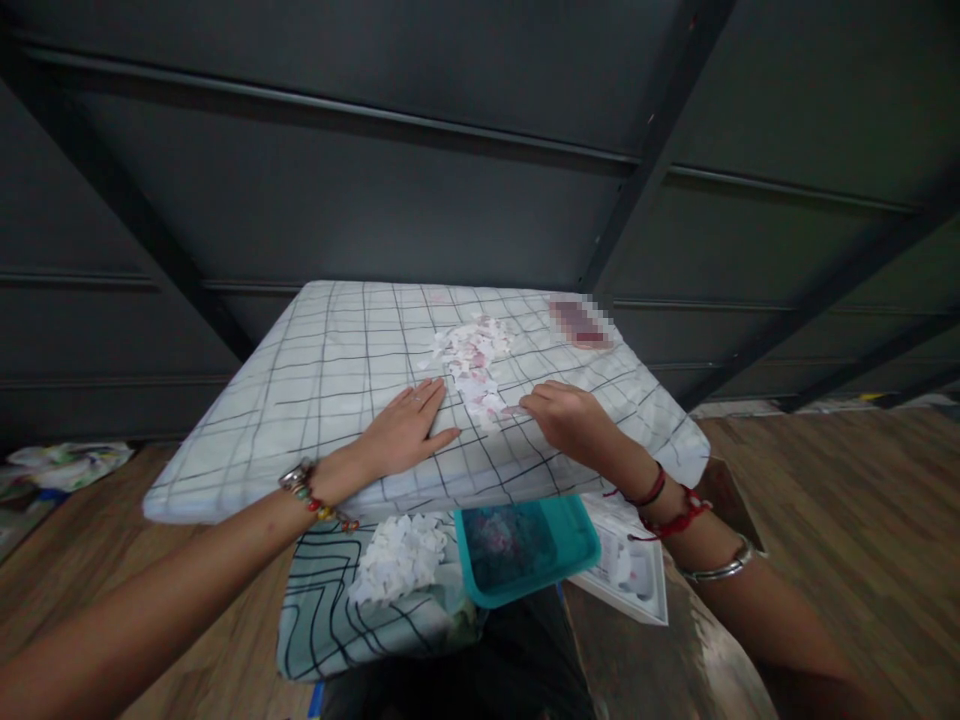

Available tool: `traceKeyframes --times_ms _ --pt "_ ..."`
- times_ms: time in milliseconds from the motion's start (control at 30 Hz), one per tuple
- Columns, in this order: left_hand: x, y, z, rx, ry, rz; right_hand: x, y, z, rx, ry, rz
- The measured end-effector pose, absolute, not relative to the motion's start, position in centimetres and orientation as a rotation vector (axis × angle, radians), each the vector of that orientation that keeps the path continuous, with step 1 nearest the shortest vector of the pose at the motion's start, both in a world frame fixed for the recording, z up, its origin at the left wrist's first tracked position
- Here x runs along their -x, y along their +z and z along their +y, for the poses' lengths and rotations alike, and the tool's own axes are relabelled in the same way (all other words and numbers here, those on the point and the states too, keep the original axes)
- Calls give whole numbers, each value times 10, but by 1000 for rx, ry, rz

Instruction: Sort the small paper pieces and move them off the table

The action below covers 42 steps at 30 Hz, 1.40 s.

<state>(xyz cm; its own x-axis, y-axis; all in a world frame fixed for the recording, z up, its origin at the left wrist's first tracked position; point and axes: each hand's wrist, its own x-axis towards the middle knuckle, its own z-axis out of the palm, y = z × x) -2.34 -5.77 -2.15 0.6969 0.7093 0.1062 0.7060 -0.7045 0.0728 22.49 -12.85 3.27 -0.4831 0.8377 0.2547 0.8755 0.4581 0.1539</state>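
Observation:
My left hand [405, 428] lies flat on the checked cloth, fingers stretched out and apart, just left of the white scraps. A heap of small white, paper-like scraps [474, 345] with pinkish marks spreads across the cloth and trails toward me. At the right of that trail, my right hand [566, 415] is closed in a pinch. Between its fingertips a small pinkish scrap [513, 411] sticks out to the left, beside the other scraps. What the scraps are exactly is too small to tell.
The white checked cloth [337, 340] covers a table against dark metal panels. A blurred reddish item [581, 322] lies at its back right. Below the near edge are a teal tub [577, 535], a pile of white scraps [405, 560] on patterned fabric and a white box [652, 600].

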Motion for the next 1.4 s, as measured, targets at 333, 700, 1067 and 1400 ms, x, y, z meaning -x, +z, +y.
traceKeyframes --times_ms 333,700,1067,1400 --pt "23 -19 -59 -2870 191 1193 -243 33 -134 1411 -142 -2486" --pt "25 -23 -56 -2876 213 1167 -244 30 -166 1327 -27 -2586" --pt "23 -19 -59 -2880 178 1184 -235 26 -199 1344 -165 -2607" --pt "25 -23 -57 -2893 192 1181 -227 43 -189 1384 -207 -2715"
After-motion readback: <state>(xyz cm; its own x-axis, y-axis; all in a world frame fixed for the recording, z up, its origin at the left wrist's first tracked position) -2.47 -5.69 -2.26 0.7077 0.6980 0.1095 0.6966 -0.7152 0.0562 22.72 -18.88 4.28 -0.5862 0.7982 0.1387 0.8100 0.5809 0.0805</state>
